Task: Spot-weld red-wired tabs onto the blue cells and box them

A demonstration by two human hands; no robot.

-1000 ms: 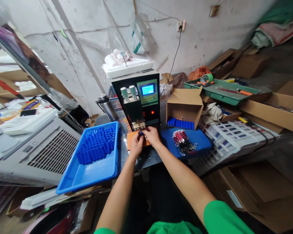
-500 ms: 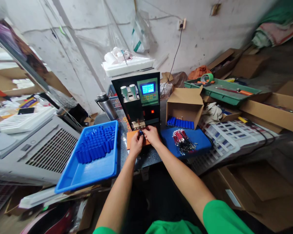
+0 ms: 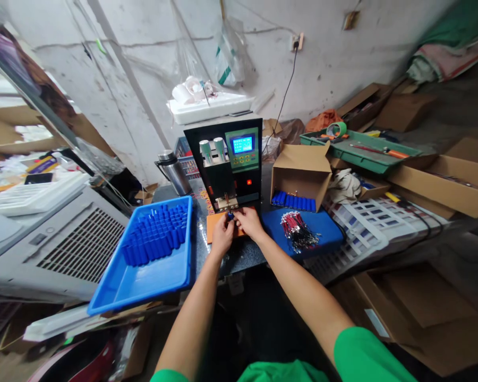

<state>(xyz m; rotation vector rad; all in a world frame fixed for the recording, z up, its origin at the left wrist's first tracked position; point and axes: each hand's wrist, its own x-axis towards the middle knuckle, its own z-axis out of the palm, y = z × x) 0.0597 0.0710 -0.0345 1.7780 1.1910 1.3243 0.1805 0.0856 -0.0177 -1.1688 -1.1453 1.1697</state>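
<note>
My left hand (image 3: 222,236) and my right hand (image 3: 249,223) meet over an orange pad (image 3: 212,228), both pinching one small blue battery cell (image 3: 230,216). The cell is held up right under the metal tips of a black spot welder (image 3: 227,162) with a green panel and a lit blue screen. To the left is a blue tray (image 3: 143,276) holding several blue cells (image 3: 156,235). On the right lies a blue mat (image 3: 322,233) with a bundle of red and black wires (image 3: 297,228). Behind it an open cardboard box (image 3: 301,172) holds a row of blue cells (image 3: 293,201).
A steel flask (image 3: 172,171) stands left of the welder. A grey vented machine (image 3: 63,244) fills the left side. A green tray (image 3: 358,148) with tools, cardboard boxes (image 3: 442,180) and white grid trays (image 3: 366,223) crowd the right. A black cable (image 3: 283,101) runs up to a wall socket.
Both hands stay at the welder tips with the cell. Only the camera view has shifted slightly.
</note>
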